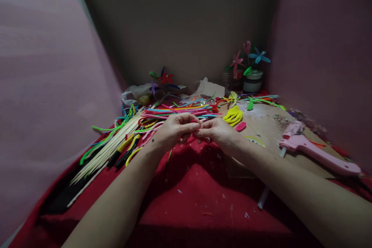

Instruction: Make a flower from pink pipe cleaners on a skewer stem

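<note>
From my camera, I see the left hand (178, 127) and the right hand (221, 132) to the left of the yellow bundle (233, 116). Both have fingertips closed narrow around a small red piece (193, 122), mostly hidden; its shape I cannot tell. A pink oval (240, 126) lies just beside the bundle, the glue gun (322, 151) well to its right, the wooden sticks (116, 139) far left.
</note>
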